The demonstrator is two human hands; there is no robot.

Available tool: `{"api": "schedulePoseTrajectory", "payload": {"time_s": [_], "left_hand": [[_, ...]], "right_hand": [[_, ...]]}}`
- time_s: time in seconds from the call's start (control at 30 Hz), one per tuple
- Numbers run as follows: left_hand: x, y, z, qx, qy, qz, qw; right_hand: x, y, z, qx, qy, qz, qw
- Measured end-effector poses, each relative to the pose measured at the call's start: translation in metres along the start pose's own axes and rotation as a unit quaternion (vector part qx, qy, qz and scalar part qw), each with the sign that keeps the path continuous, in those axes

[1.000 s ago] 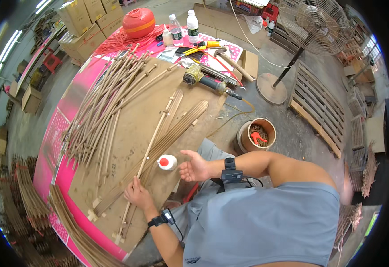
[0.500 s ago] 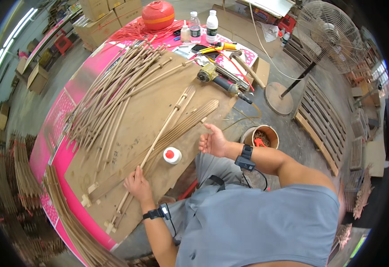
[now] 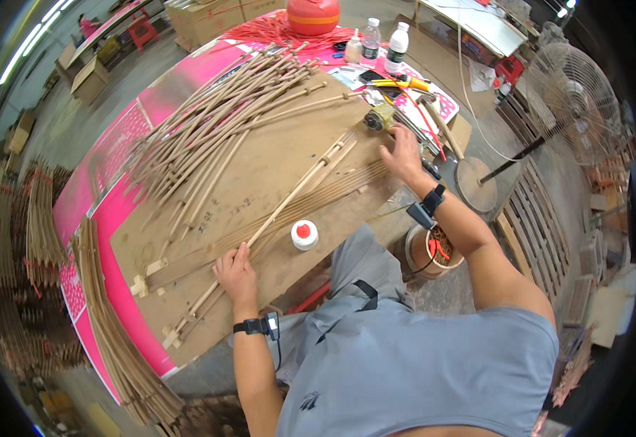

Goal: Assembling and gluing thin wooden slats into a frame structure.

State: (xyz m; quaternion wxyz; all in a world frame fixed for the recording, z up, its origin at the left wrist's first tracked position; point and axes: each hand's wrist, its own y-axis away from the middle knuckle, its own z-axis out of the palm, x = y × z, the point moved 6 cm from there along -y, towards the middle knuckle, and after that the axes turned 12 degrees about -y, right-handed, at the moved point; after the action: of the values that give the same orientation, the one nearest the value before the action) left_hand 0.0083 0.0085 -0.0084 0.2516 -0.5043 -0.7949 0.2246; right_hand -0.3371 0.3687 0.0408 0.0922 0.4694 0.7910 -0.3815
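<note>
My left hand [image 3: 236,277] closes on the lower part of a thin wooden rod [image 3: 289,199], which lies slanted across the brown work board [image 3: 143,251]. My right hand [image 3: 404,154] is at the board's far right, over the handle of an air nail gun [image 3: 378,119]. Its fingers curl over the handle, hiding most of it; the yellow-green head shows beyond them. Flat grooved wooden strips [image 3: 332,187] lie under and beside the rod. Between my hands stands a white glue bottle [image 3: 304,236] with a red cap.
A heap of wooden rods [image 3: 223,124] covers the board's far left. Bottles [image 3: 370,44] and a red ball-shaped object [image 3: 313,16] stand at the back. Right of the table are a bucket [image 3: 414,251] of small pieces, a standing fan [image 3: 573,102] and a slatted pallet [image 3: 543,226].
My right hand has moved away from my body, from above the near edge to the nail gun. My left hand still holds the rod. The whole view has shifted.
</note>
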Motion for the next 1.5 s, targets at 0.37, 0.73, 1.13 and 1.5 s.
{"api": "schedulePoseTrajectory", "payload": {"time_s": [0.37,0.73,1.13,1.5], "left_hand": [[0.005,-0.004,-0.001,-0.015,0.009,-0.013,1.0],[0.007,-0.008,-0.004,-0.02,0.007,-0.019,1.0],[0.004,-0.004,-0.002,-0.031,0.025,-0.026,0.999],[0.006,-0.008,-0.006,-0.02,0.049,-0.029,0.998]], "right_hand": [[0.054,-0.045,0.019,-0.16,0.078,0.171,0.969],[-0.016,-0.104,-0.016,-0.263,0.071,0.154,0.95],[-0.215,-0.022,0.069,-0.56,-0.156,-0.047,0.812],[-0.231,-0.014,0.084,-0.582,-0.115,-0.084,0.8]]}}
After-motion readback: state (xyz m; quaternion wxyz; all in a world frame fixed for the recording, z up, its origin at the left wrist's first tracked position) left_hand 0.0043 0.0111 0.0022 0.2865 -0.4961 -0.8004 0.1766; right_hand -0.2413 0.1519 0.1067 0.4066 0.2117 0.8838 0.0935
